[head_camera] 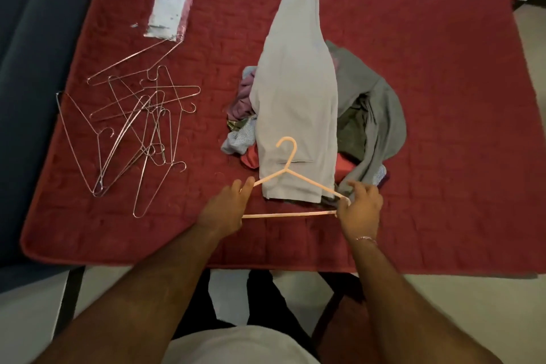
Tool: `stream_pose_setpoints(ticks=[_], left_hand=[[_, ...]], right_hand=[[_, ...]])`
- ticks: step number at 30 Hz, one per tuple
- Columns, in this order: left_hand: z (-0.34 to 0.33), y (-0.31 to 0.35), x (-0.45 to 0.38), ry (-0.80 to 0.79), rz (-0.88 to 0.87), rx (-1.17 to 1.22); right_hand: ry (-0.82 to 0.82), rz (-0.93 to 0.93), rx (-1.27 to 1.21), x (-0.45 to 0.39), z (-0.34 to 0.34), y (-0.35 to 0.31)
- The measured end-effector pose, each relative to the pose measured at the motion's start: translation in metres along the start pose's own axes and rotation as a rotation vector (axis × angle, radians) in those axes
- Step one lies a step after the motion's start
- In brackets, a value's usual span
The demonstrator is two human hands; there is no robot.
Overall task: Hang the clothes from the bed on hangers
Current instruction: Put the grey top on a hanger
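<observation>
Over red bedspread (413, 97) — left hand (226, 207), right hand (362, 210), each grip pinching pink hanger (291, 183) ends

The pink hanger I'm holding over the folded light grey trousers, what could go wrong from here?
1. The light grey trousers lie on a loose clothes pile; pulling them onto the pink hanger may drag other garments along.
2. Each hand, left and right, grips one end, so neither is free to feed fabric through.
3. The wire hangers lie tangled; lifting one later may pull several.
</observation>
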State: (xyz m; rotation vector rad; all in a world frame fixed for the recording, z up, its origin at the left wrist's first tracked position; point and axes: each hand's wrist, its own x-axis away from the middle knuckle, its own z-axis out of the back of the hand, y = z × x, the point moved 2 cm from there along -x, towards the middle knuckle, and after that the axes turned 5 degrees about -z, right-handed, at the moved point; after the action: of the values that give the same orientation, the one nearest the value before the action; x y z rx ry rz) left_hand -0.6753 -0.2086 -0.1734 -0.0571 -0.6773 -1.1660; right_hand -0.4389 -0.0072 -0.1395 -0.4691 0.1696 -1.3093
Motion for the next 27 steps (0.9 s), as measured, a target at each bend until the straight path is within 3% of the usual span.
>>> stream_pose_setpoints(ticks=[2, 4, 6, 8, 10, 12, 14, 17, 22, 27], left_hand=[[-0.013, 0.02, -0.01, -0.042, 0.023, -0.003], [-0.023, 0.039, -0.016, -0.051, 0.05, -0.002], [-0.03, 0.051, -0.02, -0.043, 0.07, -0.049], [-0.039, 0.058, -0.023, -0.044, 0.081, -0.085], [-0.044, 0.06, -0.022, -0.041, 0.138, -0.064], [-0.043, 0.061, -0.025, -0.025, 0.204, -0.012], [-0.041, 0.06, -0.03, -0.003, 0.223, 0.006], [-0.039, 0.056, -0.036, -0.003, 0.218, 0.005], [-0.039, 0.052, -0.039, -0.009, 0.227, -0.011], [-0.043, 0.056, -0.035, -0.006, 0.245, 0.029]], right_hand=[[-0.014, 0.038, 0.027, -0.002, -0.006, 0.016], [-0.228, 0.001, -0.054, -0.002, -0.021, 0.024], [-0.49, -0.14, -0.103, -0.001, -0.04, 0.031], [-0.64, -0.289, -0.149, -0.001, -0.06, 0.039], [-0.591, -0.348, -0.215, 0.0, -0.071, 0.038], [-0.405, -0.386, -0.289, -0.008, -0.079, 0.037], [-0.318, -0.377, -0.279, -0.016, -0.088, 0.037], [-0.367, -0.353, -0.199, -0.023, -0.097, 0.035], [-0.346, -0.656, -0.43, -0.035, -0.104, 0.031], [-0.347, -0.722, -0.513, -0.031, -0.118, 0.02]])
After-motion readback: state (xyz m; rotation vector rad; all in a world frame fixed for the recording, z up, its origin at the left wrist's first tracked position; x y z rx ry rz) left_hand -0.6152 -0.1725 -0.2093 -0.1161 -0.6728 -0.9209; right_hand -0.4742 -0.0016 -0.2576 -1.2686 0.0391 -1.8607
